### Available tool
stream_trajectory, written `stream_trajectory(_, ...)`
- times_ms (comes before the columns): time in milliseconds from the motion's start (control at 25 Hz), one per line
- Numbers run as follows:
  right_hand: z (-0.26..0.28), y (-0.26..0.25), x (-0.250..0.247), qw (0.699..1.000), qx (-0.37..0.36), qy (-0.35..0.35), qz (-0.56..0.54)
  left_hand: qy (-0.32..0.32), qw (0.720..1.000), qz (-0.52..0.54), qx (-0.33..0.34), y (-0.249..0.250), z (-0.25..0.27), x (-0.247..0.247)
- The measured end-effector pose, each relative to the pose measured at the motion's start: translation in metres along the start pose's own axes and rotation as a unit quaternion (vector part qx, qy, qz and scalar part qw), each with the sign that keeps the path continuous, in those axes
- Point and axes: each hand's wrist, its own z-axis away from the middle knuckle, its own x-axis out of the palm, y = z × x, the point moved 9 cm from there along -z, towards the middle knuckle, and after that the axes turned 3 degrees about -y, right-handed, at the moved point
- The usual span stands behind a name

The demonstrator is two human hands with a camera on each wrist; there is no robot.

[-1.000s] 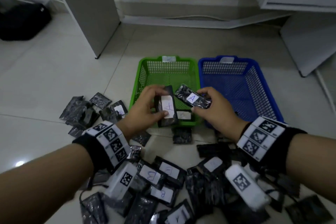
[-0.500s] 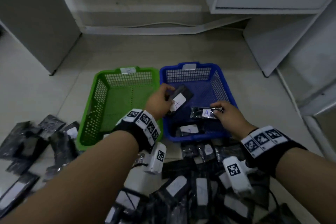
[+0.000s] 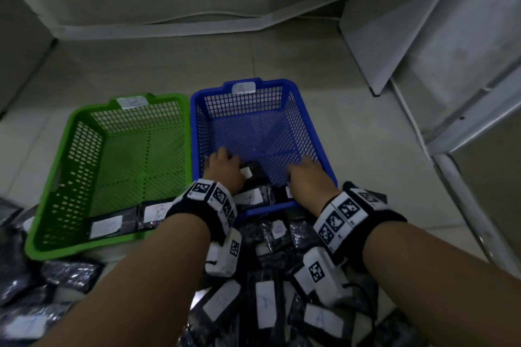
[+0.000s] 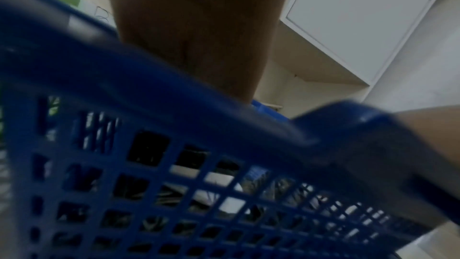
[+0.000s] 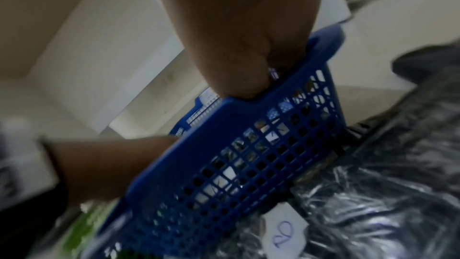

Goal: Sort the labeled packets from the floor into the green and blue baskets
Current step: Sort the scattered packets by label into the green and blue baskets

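Both hands reach over the near rim into the blue basket (image 3: 194,132). My left hand (image 3: 224,167) has its fingers curled on a dark packet with a white label (image 3: 252,173), low over the basket floor. My right hand (image 3: 307,177) points down beside it; its fingers are hidden, with a dark packet (image 3: 285,193) just under it. Another packet marked A (image 3: 251,197) lies at the basket's front. The green basket (image 3: 70,183) holds two packets (image 3: 108,227) at its near end. The wrist views show only palm (image 4: 199,36), palm (image 5: 236,46) and blue mesh (image 5: 248,125).
Several labelled dark packets (image 3: 267,304) are heaped on the tiled floor under my forearms, and more lie at the left (image 3: 28,290). White cabinet panels (image 3: 423,36) stand to the right and behind the baskets. A cable (image 3: 225,15) runs along the back wall.
Both hands have dropped deeper into the blue basket with their packets. The right hand's A packet is no longer seen in its fingers. The head view has swung right and closer.
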Motion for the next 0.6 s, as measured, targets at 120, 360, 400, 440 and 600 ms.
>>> stream_trajectory(120, -0.004, -0.008, 0.006, 0.994, -0.057, -0.083, 0.042, -0.068, 0.996, -0.01, 0.051, 0.004, 0.013, 0.017)
stream_trajectory(360, -0.004, -0.032, -0.012, 0.985, -0.121, -0.018, 0.124, -0.034, 0.995, -0.032, 0.087, 0.011, 0.029, 0.019)
stream_trajectory(400, -0.003, -0.028, -0.019, 0.989, -0.106, 0.019, 0.103, -0.029, 0.996, -0.034, 0.082, 0.01, 0.03, 0.018)
stream_trajectory(440, -0.004, -0.021, -0.025, 0.993, -0.082, 0.05, 0.074, -0.023, 0.996, -0.036, 0.078, 0.008, 0.031, 0.017)
stream_trajectory(600, -0.015, -0.004, -0.022, 0.998, -0.017, 0.053, 0.019, 0.018, 0.995, -0.034, 0.092, 0.009, 0.038, 0.006)
